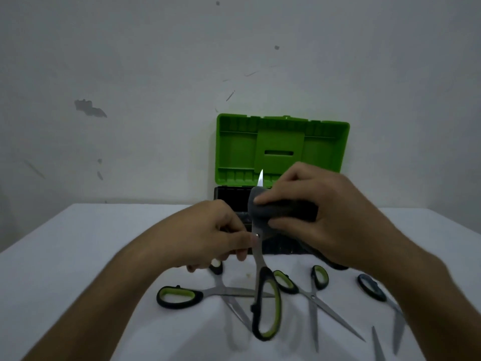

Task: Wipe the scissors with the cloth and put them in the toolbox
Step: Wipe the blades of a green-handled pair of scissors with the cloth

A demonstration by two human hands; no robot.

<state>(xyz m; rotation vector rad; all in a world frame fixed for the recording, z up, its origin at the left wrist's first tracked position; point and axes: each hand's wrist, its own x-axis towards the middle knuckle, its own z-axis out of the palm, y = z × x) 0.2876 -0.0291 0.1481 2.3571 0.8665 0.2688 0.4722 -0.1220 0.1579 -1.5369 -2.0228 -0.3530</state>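
Note:
A pair of scissors (266, 303) with black and green handles stands upright in the air above the table, blade tip up. My left hand (221, 233) pinches it near the pivot. My right hand (320, 214) grips a dark grey cloth (263, 208) folded round the blades, so only the blade tip shows above it. Behind my hands stands the toolbox (281, 152), its green lid raised and its black base partly hidden.
Three more scissors lie on the white table (78, 243): one open pair (208, 295) at the left, one pair (312, 295) in the middle, one pair (380, 295) at the right. A wall stands close behind the toolbox.

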